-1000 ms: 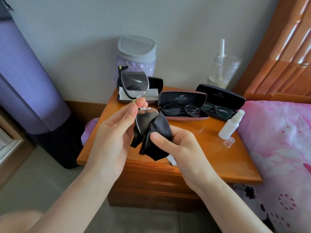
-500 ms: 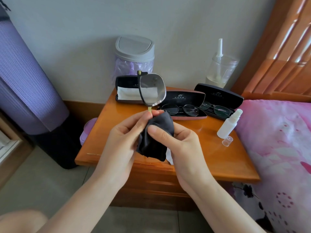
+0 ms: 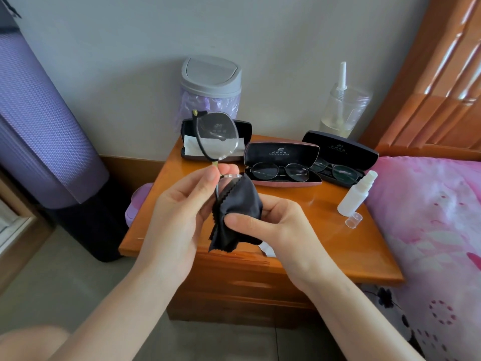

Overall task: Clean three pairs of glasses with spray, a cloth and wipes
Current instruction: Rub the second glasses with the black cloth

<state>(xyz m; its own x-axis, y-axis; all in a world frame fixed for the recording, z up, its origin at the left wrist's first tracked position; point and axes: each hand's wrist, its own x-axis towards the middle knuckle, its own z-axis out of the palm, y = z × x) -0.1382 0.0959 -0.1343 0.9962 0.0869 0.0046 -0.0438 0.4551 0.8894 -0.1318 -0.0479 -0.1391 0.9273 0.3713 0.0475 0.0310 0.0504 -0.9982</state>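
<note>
glasses (image 3: 217,136) are held up in the air in front of the pink case (image 3: 282,153), nearer the person than it and a little to its left, turned on end so one lens stands above the other. the left hand (image 3: 179,212) has its grip closed on the frame, thumb and forefinger pinching it at the bridge between the two lenses. the right hand (image 3: 276,225) has its grip closed on the black cloth (image 3: 236,209), which is folded over the lower lens. its thumb lies on the near face and its other fingers are hidden behind. the upper lens is bare and looks hazy.

the step in hand seems to be rubbing the lower lens. to do it well, the pinch at the bridge wants to be firm but light, so the thin frame is not bent, and bare fingertips belong off the glass. the cloth should cover both faces of the lens, with thumb and fingers pressing toward each other in small circles from the middle out to the rim.

a round pair (image 3: 279,171) lies inside the pink case and a third pair (image 3: 335,171) in the black case (image 3: 341,149) just right of it. the spray bottle (image 3: 355,196) stands on the surface (image 3: 325,243) further right of the pink case.
</note>
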